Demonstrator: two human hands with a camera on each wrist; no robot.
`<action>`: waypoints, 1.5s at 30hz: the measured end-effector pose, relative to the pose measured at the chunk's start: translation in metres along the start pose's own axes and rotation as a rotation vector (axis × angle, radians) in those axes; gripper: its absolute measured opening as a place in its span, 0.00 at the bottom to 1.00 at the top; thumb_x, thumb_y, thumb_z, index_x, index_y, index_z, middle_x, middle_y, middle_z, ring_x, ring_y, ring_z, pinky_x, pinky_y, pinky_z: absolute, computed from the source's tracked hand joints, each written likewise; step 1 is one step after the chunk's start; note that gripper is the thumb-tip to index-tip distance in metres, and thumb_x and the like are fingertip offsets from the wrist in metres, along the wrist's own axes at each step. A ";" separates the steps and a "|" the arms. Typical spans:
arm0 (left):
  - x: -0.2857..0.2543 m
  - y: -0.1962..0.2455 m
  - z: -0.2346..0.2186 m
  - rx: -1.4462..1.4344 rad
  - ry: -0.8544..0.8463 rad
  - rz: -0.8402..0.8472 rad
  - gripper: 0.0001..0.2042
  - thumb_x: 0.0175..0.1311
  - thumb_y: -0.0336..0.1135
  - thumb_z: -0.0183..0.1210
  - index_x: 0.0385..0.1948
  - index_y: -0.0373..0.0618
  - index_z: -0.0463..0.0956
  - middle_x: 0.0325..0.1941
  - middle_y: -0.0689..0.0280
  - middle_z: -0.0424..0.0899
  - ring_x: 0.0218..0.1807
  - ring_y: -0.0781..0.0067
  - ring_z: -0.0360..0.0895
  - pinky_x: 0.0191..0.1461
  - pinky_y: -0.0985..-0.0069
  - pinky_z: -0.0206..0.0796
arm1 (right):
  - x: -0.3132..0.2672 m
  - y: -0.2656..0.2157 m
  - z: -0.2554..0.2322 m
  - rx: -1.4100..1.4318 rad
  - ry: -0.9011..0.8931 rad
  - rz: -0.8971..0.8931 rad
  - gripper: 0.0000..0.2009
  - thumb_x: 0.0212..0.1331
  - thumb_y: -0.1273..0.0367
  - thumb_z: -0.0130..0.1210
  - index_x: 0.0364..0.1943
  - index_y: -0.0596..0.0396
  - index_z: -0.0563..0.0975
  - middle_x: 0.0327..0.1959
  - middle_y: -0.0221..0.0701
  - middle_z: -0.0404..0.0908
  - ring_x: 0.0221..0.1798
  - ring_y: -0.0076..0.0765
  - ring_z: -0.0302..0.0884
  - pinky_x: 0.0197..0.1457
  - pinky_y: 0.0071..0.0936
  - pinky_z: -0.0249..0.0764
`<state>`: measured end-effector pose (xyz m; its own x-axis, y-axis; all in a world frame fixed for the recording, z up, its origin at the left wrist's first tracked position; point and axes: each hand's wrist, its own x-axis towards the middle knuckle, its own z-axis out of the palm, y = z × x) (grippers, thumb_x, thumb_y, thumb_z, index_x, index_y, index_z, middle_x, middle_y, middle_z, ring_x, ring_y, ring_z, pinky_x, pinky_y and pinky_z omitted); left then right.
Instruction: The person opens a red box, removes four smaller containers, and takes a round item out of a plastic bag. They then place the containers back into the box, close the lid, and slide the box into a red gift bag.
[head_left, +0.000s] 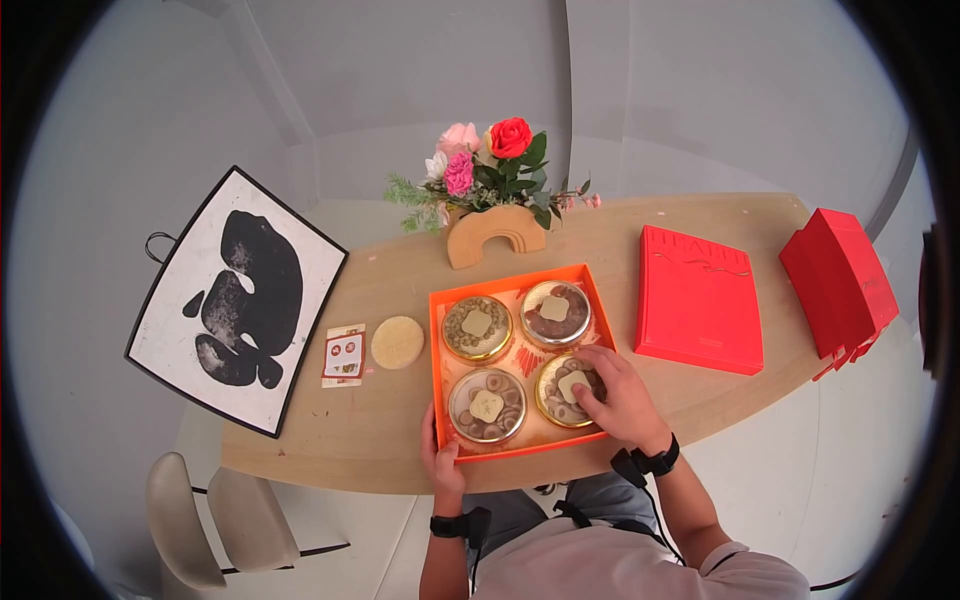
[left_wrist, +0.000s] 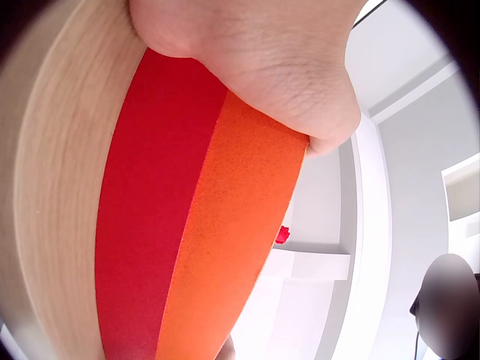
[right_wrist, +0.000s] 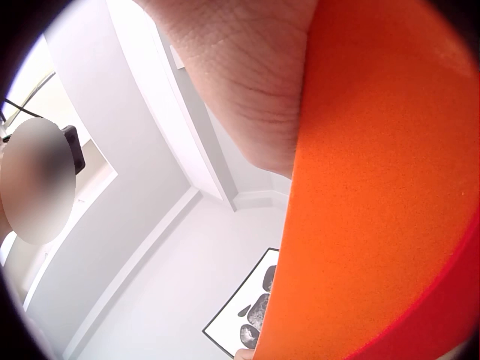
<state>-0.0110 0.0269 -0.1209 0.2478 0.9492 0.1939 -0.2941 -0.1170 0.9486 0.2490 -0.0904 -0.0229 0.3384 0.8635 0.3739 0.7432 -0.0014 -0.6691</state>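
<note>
— What's in front of you, biggest first?

— The wooden table (head_left: 700,215); at nine o'clock leans a black-and-white ink picture (head_left: 238,300); at two and three o'clock lie the red lid (head_left: 698,300) and a stack of red boxes (head_left: 838,282); dead centre sits my orange gift box (head_left: 520,283), with a flower arrangement (head_left: 487,172) behind it at twelve; left of the box lie a pale round disc (head_left: 397,342) and a small card (head_left: 344,355).

— And your hands?

— My left hand (head_left: 441,462) grips the box's near wall at seven o'clock, fingers curled over the rim; my right hand (head_left: 615,390) rests on the round tin (head_left: 566,391) at the box's four o'clock corner, fingers bent over its lid; whether I truly clasp it, I cannot tell.

— Which step, would you say?

— Seating the fourth tin, I judge; the other three tins (head_left: 477,328) lie in their places; next I'd want that tin pressed level, then a reach to three o'clock for the lid.
</note>
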 end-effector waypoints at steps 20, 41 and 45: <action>0.057 0.045 -0.068 0.328 -0.310 -0.272 0.28 0.69 0.44 0.59 0.66 0.35 0.70 0.69 0.57 0.73 0.68 0.65 0.70 0.73 0.67 0.61 | -0.001 0.003 0.001 0.031 0.008 -0.015 0.23 0.59 0.66 0.61 0.58 0.59 0.75 0.57 0.45 0.78 0.58 0.55 0.75 0.65 0.43 0.71; 0.205 0.030 -0.052 1.513 -0.418 -0.019 0.50 0.43 0.53 0.74 0.73 0.49 0.62 0.72 0.53 0.68 0.73 0.46 0.63 0.74 0.59 0.62 | -0.004 0.007 0.000 0.036 0.007 -0.044 0.21 0.61 0.67 0.60 0.58 0.59 0.75 0.57 0.46 0.78 0.61 0.55 0.75 0.65 0.42 0.72; 0.192 0.049 -0.052 1.489 -0.372 -0.042 0.49 0.42 0.50 0.73 0.73 0.49 0.63 0.71 0.53 0.69 0.72 0.48 0.66 0.72 0.58 0.64 | -0.005 0.007 0.002 0.033 0.016 -0.054 0.21 0.61 0.68 0.60 0.58 0.59 0.75 0.57 0.46 0.78 0.60 0.55 0.75 0.65 0.42 0.72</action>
<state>-0.0261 0.2183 -0.0499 0.5085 0.8611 -0.0038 0.8240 -0.4853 0.2924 0.2518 -0.0940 -0.0307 0.3077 0.8538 0.4199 0.7411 0.0618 -0.6686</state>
